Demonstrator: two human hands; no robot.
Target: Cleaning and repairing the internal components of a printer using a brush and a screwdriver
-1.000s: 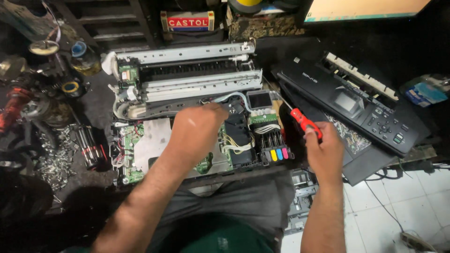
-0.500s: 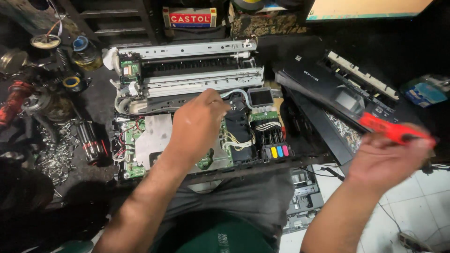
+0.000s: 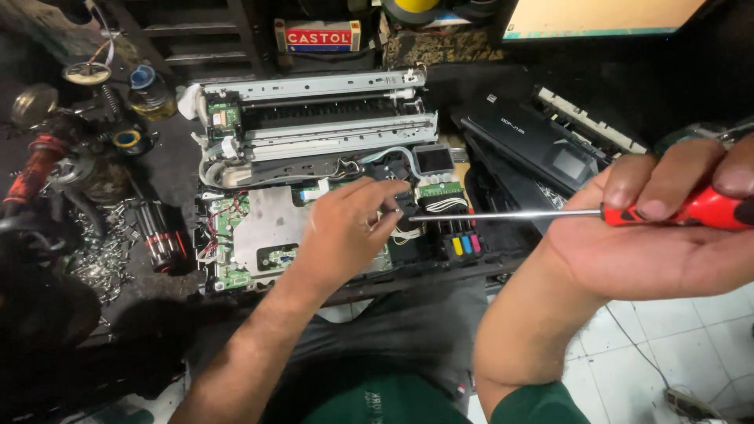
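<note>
Right hand (image 3: 667, 243) grips red screwdriver (image 3: 597, 212) — left hand (image 3: 345, 232) on opened printer (image 3: 314, 180), probably touching black part.

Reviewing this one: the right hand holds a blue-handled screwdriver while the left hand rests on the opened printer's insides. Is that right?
Not quite: the head view shows the screwdriver in the right hand has a red handle, not blue. The left hand does rest on the opened printer's insides.

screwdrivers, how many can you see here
2: a red-handled screwdriver in the right hand; a black-and-red one lying left of the opened printer. More may hide in the clutter.
</note>
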